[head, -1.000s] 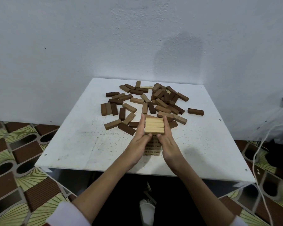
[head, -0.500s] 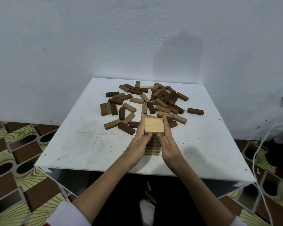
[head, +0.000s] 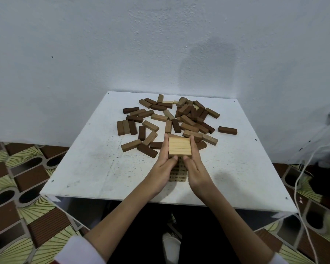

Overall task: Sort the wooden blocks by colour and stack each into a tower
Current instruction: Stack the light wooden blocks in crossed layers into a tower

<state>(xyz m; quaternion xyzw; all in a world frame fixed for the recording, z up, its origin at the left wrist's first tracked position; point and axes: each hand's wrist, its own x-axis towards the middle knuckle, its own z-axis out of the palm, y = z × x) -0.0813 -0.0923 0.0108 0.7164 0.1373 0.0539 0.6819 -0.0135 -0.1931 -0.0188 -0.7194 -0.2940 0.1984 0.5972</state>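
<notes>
A tower of light wooden blocks stands near the front middle of the white table. Its top layer shows three pale blocks side by side. My left hand presses flat against the tower's left side, and my right hand presses flat against its right side, fingers straight, thumbs at the near face. Behind the tower lies a loose heap of mid-brown and dark brown blocks. The tower's lower layers are partly hidden between my hands.
A single dark block lies apart at the right. The table stands against a white wall. A white cable hangs off to the right over a patterned floor.
The top layer has been squared up between my palms. Both hands stay against the tower's sides, almost unmoved.
</notes>
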